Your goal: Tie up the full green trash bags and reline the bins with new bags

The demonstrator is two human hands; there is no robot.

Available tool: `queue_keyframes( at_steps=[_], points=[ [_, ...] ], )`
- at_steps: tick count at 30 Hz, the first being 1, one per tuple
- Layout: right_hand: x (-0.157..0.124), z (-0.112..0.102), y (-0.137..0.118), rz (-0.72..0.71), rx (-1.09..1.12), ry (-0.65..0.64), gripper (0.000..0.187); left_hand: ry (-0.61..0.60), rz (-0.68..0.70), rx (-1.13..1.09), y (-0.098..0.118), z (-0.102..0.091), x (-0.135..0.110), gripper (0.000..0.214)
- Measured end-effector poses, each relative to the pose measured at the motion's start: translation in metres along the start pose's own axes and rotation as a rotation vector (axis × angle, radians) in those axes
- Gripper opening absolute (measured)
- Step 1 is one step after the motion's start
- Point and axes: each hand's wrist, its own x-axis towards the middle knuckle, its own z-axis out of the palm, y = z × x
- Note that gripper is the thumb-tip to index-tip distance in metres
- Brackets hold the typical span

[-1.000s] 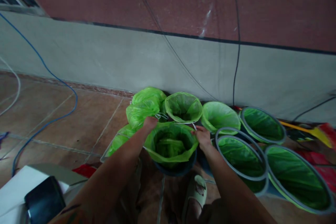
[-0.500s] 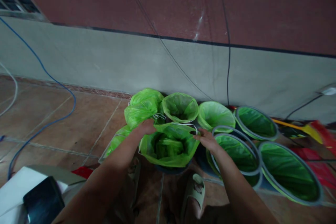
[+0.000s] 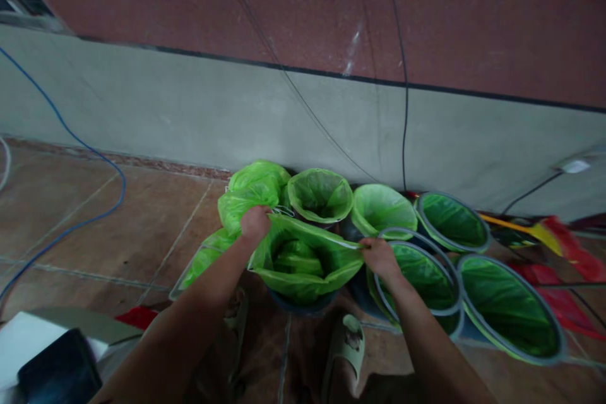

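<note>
A green plastic bag point(image 3: 303, 262) lines a dark bin point(image 3: 303, 303) on the floor just in front of me. My left hand point(image 3: 254, 222) is closed on the bag's rim at its far left. My right hand point(image 3: 379, 255) is closed on the rim at its right side. Between the two hands the bag's far edge is drawn taut, with a thin white drawstring point(image 3: 341, 241) along it. More green plastic lies folded inside the bag.
Several other bins lined with green bags point(image 3: 320, 194) point(image 3: 453, 221) point(image 3: 511, 312) stand along the grey wall point(image 3: 189, 113). A tied full green bag point(image 3: 249, 192) sits at the left. A blue cable point(image 3: 95, 158) crosses the tiled floor. My sandalled foot point(image 3: 343, 344) is below the bin.
Both hands have closed on the bag's rim and pulled it up and apart, so the far edge is now stretched straight. The view has shifted slightly right.
</note>
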Motion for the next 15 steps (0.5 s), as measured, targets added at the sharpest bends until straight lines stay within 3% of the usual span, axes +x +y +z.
queue_keyframes(
  at_steps=[5,10,15],
  points=[
    [-0.004,0.009,-0.005,-0.080,-0.086,-0.084,0.034,-0.033,-0.034,0.097,0.000,0.003,-0.003,0.039],
    [0.000,0.015,-0.022,-0.116,-0.080,-0.099,0.033,-0.031,0.145,0.132,0.019,0.004,-0.011,0.062],
    [0.000,0.016,-0.030,-0.098,-0.138,-0.095,0.027,-0.066,0.270,0.169,0.049,0.005,-0.026,0.053]
  ],
)
